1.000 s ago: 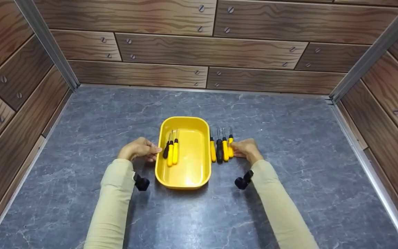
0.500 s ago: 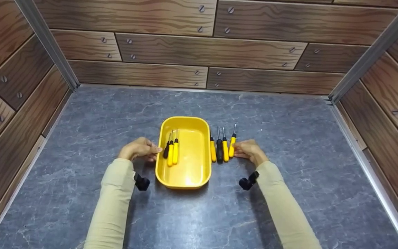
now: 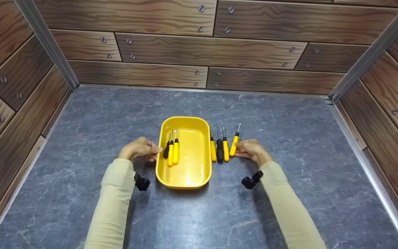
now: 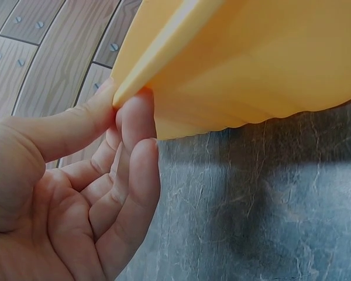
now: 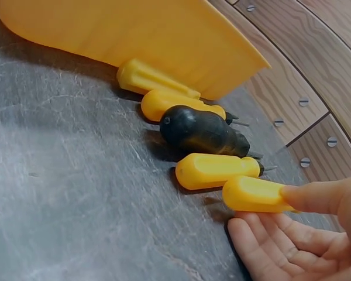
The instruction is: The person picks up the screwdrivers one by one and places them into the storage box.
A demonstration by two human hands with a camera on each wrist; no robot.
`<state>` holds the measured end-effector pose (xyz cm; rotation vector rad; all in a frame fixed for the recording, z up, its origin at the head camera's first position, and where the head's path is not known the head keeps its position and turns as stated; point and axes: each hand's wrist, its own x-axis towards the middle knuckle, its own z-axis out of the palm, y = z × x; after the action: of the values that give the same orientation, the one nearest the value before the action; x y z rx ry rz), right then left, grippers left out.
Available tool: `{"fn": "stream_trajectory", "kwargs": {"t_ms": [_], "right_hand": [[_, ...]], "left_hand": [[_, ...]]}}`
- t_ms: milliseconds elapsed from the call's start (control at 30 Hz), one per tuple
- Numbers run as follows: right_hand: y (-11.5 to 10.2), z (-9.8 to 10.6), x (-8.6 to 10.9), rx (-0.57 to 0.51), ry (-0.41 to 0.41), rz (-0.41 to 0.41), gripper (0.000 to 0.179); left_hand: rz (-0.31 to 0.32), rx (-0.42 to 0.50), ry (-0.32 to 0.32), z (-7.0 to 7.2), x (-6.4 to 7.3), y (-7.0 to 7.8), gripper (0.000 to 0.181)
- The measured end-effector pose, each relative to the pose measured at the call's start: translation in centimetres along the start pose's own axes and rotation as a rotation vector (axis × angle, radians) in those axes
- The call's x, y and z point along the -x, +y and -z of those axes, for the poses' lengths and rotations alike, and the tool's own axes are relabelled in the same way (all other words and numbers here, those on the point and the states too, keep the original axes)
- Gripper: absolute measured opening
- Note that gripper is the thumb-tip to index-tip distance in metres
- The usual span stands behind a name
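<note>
A yellow plastic tray (image 3: pixel 188 169) sits mid-table, longer from front to back than across. My left hand (image 3: pixel 141 149) pinches its left rim between thumb and index finger, as the left wrist view shows up close. Inside the tray lie a black screwdriver (image 3: pixel 166 151) and two yellow ones (image 3: pixel 175 155). On the right, my right hand (image 3: pixel 252 151) holds a yellow screwdriver (image 5: pixel 251 194) by its handle between thumb and fingers, blade pointing away and tilted right. Beside the tray, several more screwdrivers lie in a row, among them a black one (image 5: pixel 202 129) and a yellow one (image 5: pixel 216 171).
The dark grey marbled tabletop (image 3: pixel 192 221) runs on all around the tray. Wood-print panels (image 3: pixel 171 48) wall the back and both sides, with metal posts (image 3: pixel 52 48) at the corners. A small black wrist mount (image 3: pixel 252 180) hangs by each sleeve.
My right hand has shifted right, drawing the yellow screwdriver away from the row, and its blade now leans further right. The left hand and the tray have stayed put.
</note>
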<state>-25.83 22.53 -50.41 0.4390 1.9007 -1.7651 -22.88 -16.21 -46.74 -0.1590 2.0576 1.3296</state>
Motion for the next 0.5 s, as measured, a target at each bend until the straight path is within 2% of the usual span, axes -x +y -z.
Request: {"fn": "stream_trajectory", "kwargs": {"t_ms": [333, 500], "right_hand": [[-0.38, 0.73, 0.28, -0.064, 0.012, -0.047, 0.01], [-0.65, 0.83, 0.53, -0.094, -0.012, -0.045, 0.019]], "left_hand": [[-0.002, 0.001, 0.001, 0.02, 0.04, -0.01, 0.025], [-0.003, -0.007, 0.0, 0.06, -0.02, -0.03, 0.026]]}}
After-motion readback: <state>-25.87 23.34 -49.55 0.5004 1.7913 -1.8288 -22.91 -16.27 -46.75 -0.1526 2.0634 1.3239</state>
